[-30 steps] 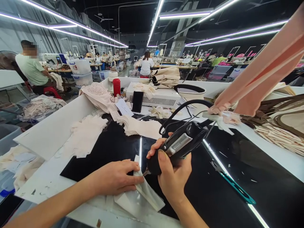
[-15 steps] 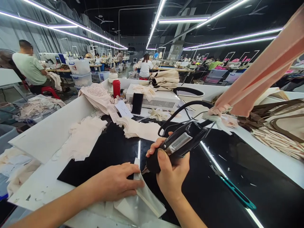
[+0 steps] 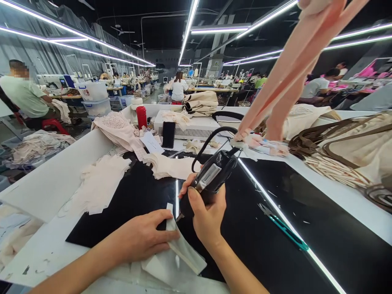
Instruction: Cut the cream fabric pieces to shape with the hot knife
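My right hand [image 3: 210, 216] is wrapped around a black corded handheld tool [image 3: 211, 175] with a silver plate on its side. Its thin metal tip points down and left, close to the edge of a pale fabric piece [image 3: 191, 255]. My left hand [image 3: 143, 234] lies on that piece, its fingers spread and pressing it against the shiny black work surface [image 3: 263, 249]. A narrow light strip of the piece sticks out past my left fingertips. The tool's far end hangs from a stretched pink fabric band [image 3: 288, 69]. Whether the tip touches the fabric, I cannot tell.
Teal thread snips [image 3: 288, 232] lie to the right. Cut pale fabric pieces [image 3: 104, 179] are piled at the left, with another stack [image 3: 174, 165] ahead. Behind stand a phone [image 3: 168, 134], a red bottle [image 3: 141, 117] and a white box [image 3: 190, 128]. Brown-edged fabric [image 3: 346, 143] is heaped at the right.
The view has turned slightly right. The tool has swung a little more upright and its tip now shows beside the fabric. My left hand stays on the fabric.
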The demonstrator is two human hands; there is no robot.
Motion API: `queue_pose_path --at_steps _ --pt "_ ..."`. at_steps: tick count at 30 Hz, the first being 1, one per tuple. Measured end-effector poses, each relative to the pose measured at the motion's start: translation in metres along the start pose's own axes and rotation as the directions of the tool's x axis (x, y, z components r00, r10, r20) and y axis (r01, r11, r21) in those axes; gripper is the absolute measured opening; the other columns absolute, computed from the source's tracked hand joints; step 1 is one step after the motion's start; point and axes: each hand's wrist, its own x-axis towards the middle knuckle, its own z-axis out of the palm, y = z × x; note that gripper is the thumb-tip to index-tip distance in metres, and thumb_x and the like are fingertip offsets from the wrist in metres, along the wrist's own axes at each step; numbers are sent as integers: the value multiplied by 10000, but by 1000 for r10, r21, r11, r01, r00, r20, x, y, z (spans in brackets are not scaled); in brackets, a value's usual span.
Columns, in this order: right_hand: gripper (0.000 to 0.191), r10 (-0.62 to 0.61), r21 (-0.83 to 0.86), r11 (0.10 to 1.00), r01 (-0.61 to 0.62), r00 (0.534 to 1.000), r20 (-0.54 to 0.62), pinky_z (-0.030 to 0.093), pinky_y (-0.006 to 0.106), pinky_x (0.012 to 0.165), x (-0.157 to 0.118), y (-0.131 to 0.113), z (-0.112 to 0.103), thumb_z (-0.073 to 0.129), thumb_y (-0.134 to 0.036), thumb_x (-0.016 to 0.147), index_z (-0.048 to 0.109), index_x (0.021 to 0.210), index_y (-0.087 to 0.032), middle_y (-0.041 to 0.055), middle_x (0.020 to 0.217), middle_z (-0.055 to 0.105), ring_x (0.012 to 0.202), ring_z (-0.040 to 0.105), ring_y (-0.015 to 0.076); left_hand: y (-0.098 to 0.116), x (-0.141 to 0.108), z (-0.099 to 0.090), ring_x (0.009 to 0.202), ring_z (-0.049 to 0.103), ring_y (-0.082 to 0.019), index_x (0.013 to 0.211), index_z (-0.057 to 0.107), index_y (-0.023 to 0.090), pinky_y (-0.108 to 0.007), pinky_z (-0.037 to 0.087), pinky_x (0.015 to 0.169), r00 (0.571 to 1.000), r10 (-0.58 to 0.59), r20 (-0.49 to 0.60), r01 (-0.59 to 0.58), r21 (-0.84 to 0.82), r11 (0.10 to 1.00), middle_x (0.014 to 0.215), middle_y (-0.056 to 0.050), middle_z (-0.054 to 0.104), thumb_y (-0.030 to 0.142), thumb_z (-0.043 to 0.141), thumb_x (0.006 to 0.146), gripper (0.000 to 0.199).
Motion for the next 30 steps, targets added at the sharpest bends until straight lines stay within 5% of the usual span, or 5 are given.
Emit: queue_pose_path --at_steps 10,17,21,24,30 --pt "455 29 -231 973 -19 999 44 539 360 813 22 -20 -49 782 -463 843 537 1176 -272 -3 1013 663 836 629 178 3 8 -3 1242 627 -216 1287 623 186 -458 455 1178 997 -75 -32 73 -64 995 1248 -83 689 181 470 1080 258" --pt "490 94 -576 818 10 984 150 528 466 934 27 -27 -99 730 -537 855 601 1243 -268 60 1127 689 1020 646 266 17 25 19 1057 670 -219 1018 655 171 -342 586 944 995 -99 -14 99 -19 995 1146 -89 671 193 613 1013 48" --pt "727 71 -674 732 -101 995 -73 578 492 845 1 -25 -134 761 -609 784 549 1383 -258 96 1150 659 976 657 294 16 29 20 1022 647 -222 921 599 176 -353 533 941 975 -218 49 222 -82 972 1066 -70 656 100 565 980 102" --pt "540 -56 -667 731 -140 963 -264 592 428 801 -28 -23 -150 744 -588 813 638 1244 -280 45 984 657 768 638 218 16 35 6 792 595 -168 906 565 195 -279 481 737 912 -392 122 410 -212 887 876 -6 624 186 526 1003 104" --pt "550 461 -400 843 -359 866 195 615 363 765 -53 -1 -112 759 -569 813 693 1256 -251 125 1135 757 1040 714 305 18 65 -15 634 429 -106 842 535 186 -221 331 589 825 -559 82 403 -780 480 693 60 481 437 673 916 296"
